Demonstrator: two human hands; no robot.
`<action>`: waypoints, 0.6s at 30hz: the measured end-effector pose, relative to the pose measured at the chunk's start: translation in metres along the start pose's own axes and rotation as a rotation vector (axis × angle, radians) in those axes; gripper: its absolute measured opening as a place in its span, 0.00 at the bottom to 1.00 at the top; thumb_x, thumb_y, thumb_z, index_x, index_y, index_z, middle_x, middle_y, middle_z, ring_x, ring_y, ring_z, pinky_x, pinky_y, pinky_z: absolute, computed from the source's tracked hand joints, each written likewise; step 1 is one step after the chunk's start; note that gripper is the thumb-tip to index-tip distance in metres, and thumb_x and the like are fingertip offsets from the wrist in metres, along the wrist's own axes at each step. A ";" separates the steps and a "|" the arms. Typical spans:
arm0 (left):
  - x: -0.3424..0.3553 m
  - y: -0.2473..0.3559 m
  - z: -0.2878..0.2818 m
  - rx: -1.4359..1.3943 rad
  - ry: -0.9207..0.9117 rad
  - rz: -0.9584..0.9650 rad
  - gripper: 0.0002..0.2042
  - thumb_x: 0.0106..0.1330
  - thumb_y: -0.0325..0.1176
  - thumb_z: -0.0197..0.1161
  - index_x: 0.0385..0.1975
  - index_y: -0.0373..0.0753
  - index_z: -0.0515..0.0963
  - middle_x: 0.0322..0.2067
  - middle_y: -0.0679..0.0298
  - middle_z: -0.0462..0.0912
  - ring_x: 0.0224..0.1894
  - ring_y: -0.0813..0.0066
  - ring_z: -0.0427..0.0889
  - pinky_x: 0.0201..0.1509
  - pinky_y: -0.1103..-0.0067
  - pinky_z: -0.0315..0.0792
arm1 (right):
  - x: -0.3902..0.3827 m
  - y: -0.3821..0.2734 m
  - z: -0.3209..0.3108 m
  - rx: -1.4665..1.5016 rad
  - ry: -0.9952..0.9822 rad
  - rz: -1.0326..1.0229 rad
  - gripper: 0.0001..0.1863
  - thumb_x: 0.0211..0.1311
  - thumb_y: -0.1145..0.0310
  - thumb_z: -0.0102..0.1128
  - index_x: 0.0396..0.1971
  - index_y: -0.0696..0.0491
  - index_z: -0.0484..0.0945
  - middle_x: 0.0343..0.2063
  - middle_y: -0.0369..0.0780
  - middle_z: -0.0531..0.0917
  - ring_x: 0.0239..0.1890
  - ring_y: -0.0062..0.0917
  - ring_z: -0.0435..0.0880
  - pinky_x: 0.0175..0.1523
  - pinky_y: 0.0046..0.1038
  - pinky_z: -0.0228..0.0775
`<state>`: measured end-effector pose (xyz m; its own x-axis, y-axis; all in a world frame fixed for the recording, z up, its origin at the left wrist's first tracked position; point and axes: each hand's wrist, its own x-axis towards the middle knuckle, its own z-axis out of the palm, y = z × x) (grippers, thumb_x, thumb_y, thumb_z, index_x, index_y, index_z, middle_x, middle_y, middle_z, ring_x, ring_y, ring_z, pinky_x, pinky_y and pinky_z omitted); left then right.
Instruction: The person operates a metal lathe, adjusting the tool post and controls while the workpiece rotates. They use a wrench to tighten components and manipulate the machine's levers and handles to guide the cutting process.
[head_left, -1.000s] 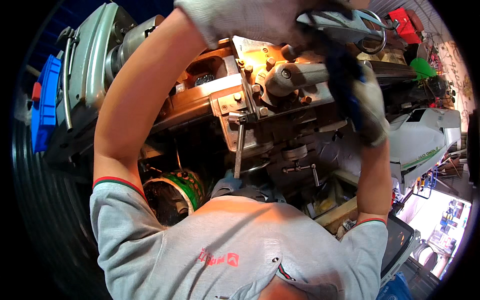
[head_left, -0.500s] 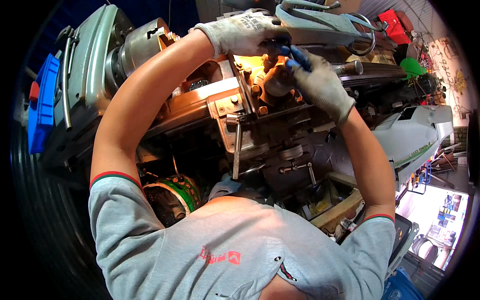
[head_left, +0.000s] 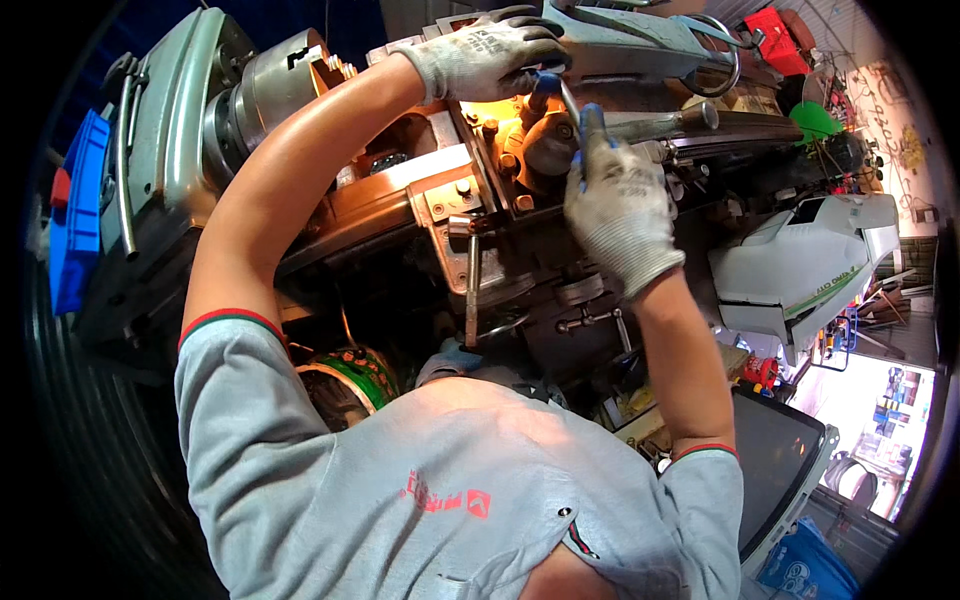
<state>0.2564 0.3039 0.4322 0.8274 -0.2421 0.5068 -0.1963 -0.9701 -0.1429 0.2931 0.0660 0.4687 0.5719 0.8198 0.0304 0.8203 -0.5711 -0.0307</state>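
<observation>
A grey-green metal lathe lies across my front, with its steel chuck [head_left: 277,82] at the left. My left hand [head_left: 482,58], in a white glove with dark fingertips, reaches over the lit tool post [head_left: 549,146]. Its fingers are apart and bent, and the blue-tipped thumb is close to the upper end of a thin shiny metal rod [head_left: 571,105]. Just right of the tool post, my right hand [head_left: 620,195], in a matching glove, is closed around that rod's lower end. The index finger points up; the palm side is hidden. What the rod belongs to cannot be made out.
A steel handle with a round knob [head_left: 700,117] juts out beside my right hand. Below the tool post stands a crank lever [head_left: 473,285]. A blue tray [head_left: 82,210] hangs at far left; a white-and-green body panel [head_left: 805,265] lies at right. A dark screen [head_left: 780,460] is near my right elbow.
My right hand has pulled down and toward me, away from the left hand, uncovering the shiny rod. My left hand's fingers have spread apart and shifted slightly up.
</observation>
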 end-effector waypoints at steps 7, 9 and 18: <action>0.028 0.024 -0.048 -0.245 -0.179 -0.069 0.10 0.56 0.38 0.62 0.34 0.42 0.76 0.25 0.55 0.79 0.31 0.54 0.80 0.36 0.63 0.73 | 0.004 0.032 0.025 -0.026 0.306 -0.072 0.31 0.54 0.63 0.55 0.61 0.37 0.63 0.36 0.45 0.79 0.41 0.38 0.79 0.48 0.39 0.71; 0.028 0.022 -0.049 -0.242 -0.192 -0.075 0.11 0.57 0.40 0.62 0.27 0.39 0.75 0.25 0.54 0.78 0.31 0.53 0.79 0.35 0.63 0.72 | 0.001 0.025 0.038 -0.090 0.422 -0.036 0.32 0.51 0.65 0.57 0.60 0.37 0.65 0.37 0.43 0.79 0.41 0.37 0.79 0.47 0.37 0.71; 0.029 0.018 -0.026 -0.334 -0.031 0.136 0.11 0.54 0.39 0.65 0.27 0.39 0.73 0.21 0.55 0.77 0.27 0.53 0.79 0.30 0.65 0.72 | 0.016 0.025 0.060 -0.043 0.895 -0.119 0.16 0.58 0.54 0.52 0.39 0.47 0.81 0.21 0.40 0.80 0.23 0.32 0.81 0.30 0.32 0.73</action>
<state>0.2635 0.2786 0.4665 0.7965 -0.3741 0.4751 -0.4629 -0.8827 0.0810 0.3221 0.0670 0.4087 0.2608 0.5441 0.7975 0.8639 -0.5003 0.0588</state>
